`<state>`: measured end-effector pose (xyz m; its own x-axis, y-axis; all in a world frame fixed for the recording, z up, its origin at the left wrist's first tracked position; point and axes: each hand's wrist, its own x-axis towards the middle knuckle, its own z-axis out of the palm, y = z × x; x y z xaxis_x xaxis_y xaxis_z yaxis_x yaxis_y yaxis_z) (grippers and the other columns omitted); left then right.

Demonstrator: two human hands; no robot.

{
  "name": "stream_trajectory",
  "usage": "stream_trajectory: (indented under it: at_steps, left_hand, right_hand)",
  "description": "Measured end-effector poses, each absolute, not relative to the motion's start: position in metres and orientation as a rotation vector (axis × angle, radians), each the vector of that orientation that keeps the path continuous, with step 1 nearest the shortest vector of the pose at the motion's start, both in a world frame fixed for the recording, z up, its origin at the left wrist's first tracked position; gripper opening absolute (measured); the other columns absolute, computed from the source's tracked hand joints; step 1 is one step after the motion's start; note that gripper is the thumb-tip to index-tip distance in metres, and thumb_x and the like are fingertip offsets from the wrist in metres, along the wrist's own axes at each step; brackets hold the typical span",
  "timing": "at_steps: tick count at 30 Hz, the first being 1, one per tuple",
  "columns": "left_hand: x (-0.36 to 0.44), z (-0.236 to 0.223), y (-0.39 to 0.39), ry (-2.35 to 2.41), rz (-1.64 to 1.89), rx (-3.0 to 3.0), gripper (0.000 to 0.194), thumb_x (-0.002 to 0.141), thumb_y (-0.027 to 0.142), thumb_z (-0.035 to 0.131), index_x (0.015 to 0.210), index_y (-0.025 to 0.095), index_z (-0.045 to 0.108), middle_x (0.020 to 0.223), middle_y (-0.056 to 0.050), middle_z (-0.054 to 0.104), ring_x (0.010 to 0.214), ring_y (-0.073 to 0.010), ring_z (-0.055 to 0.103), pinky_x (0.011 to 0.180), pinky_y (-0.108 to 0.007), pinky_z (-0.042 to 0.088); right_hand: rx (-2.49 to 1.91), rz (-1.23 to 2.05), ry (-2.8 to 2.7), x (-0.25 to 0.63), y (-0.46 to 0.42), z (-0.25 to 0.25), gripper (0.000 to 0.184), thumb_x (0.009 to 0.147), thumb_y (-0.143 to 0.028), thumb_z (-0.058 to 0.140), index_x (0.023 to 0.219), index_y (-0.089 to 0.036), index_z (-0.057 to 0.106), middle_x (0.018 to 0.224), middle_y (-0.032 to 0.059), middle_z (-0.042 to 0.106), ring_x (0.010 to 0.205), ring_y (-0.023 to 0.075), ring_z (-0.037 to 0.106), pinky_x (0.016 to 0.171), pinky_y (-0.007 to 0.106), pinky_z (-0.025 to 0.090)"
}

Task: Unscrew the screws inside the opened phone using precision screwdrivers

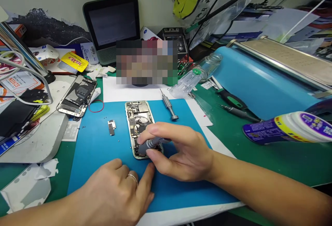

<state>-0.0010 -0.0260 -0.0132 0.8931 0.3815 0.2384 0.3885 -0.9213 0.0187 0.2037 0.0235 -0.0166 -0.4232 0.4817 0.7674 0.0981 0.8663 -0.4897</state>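
An opened phone [131,122] lies on a blue mat [95,157], its boards and metal parts exposed. My right hand [185,151] is over its lower end, thumb and fingers closed around a grey screwdriver [145,147]. The screwdriver's tip is hidden, so I cannot tell whether it touches a screw. Just below the phone, my left hand [116,186] rests on the mat with the index finger stretched towards the lower edge and the other fingers bent. Nothing shows in it. Left of the phone are a small shield plate [111,128] and several tiny screws.
A second screwdriver [169,106] lies right of the phone. Another opened phone part [77,96] leans at the left beside a red rubber band [96,106]. A purple bottle [275,129] lies at right; a dark-screened display [112,25] stands behind.
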Motion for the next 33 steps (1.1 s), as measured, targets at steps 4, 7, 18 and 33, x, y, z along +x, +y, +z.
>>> stream_trajectory:
  at_steps: [4, 7, 18, 33]
  left_hand:
    - [-0.001, -0.0139, -0.0274, -0.654, -0.382, -3.036, 0.027, 0.107, 0.021, 0.038, 0.117, 0.006, 0.057, 0.062, 0.0, 0.059, 0.046, -0.0214, 0.054, 0.043, -0.037, 0.043]
    - [-0.0007, -0.0131, -0.0274, -0.674, -0.384, -3.037, 0.026, 0.107, 0.021, 0.036, 0.114, 0.007, 0.057, 0.061, 0.0, 0.058, 0.045, -0.0217, 0.053, 0.043, -0.038, 0.044]
    - [0.0016, -0.0122, -0.0266, -0.727, -0.348, -3.054, 0.023, 0.106, 0.022, 0.034, 0.096, 0.016, 0.053, 0.061, 0.001, 0.058, 0.044, -0.0215, 0.053, 0.045, -0.038, 0.045]
    - [0.0004, -0.0126, -0.0271, -0.735, -0.305, -3.062, 0.027, 0.106, 0.023, 0.034, 0.103, 0.012, 0.059, 0.061, 0.0, 0.06, 0.045, -0.0222, 0.055, 0.045, -0.039, 0.045]
  right_hand:
    - [-0.457, 0.406, -1.986, 0.2054, 0.0243, -0.016, 0.051, 0.086, -0.001, 0.056, 0.135, -0.014, 0.049, 0.098, 0.0083, 0.073, 0.082, 0.0141, 0.072, 0.076, 0.027, 0.066]
    - [-0.467, 0.381, -2.016, 0.2058, 0.0245, -0.0154, 0.051, 0.087, -0.002, 0.056, 0.135, -0.015, 0.049, 0.096, 0.0074, 0.073, 0.08, 0.0139, 0.071, 0.071, 0.026, 0.065]
    - [-0.456, 0.351, -2.054, 0.203, 0.0252, -0.0135, 0.048, 0.089, -0.003, 0.055, 0.135, -0.015, 0.049, 0.082, 0.0037, 0.074, 0.073, 0.0152, 0.071, 0.067, 0.027, 0.063]
    - [-0.406, 0.301, -2.102, 0.2051, 0.0284, -0.0094, 0.047, 0.092, -0.007, 0.056, 0.139, -0.012, 0.049, 0.112, 0.0138, 0.077, 0.105, 0.0182, 0.073, 0.089, 0.032, 0.064]
